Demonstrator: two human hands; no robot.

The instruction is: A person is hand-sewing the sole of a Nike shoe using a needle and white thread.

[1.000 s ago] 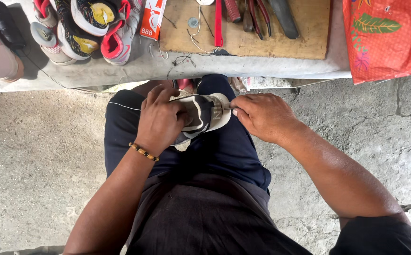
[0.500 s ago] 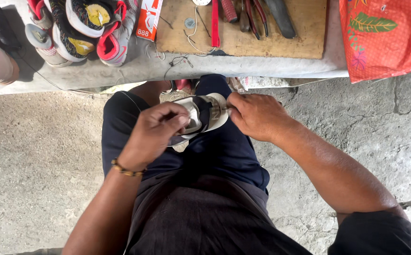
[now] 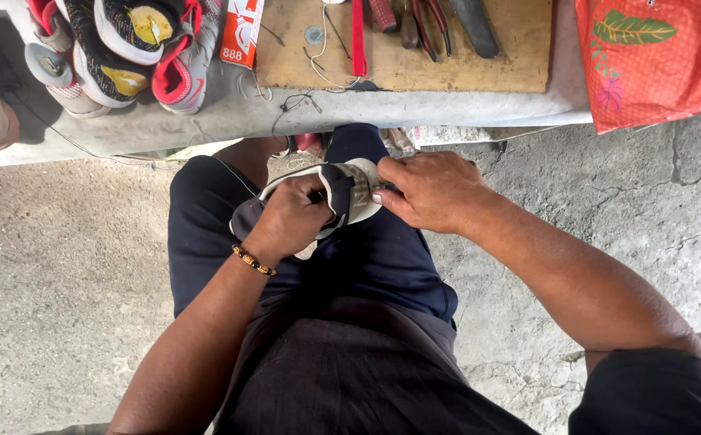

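The left hand (image 3: 292,216) is curled tight around the near side of a dark and cream shoe (image 3: 342,193) that lies across the person's lap, on the dark trousers (image 3: 382,258). The right hand (image 3: 431,192) presses against the shoe's far right edge, fingertips pinched at its rim; whether they grip anything thin there cannot be told. A beaded bracelet (image 3: 254,260) sits on the left wrist. Beyond the shoe, past the knees, runs the edge of a low grey bench (image 3: 205,121), close enough that little room is left between it and the shoe. On the bench, left of the shoe, stand colourful sneakers (image 3: 137,44); straight beyond it lies a wooden board (image 3: 415,48) with hand tools (image 3: 427,20). To the shoe's far right hangs a red bag (image 3: 656,56). Bare cracked concrete floor (image 3: 60,266) lies open on both sides of the lap.
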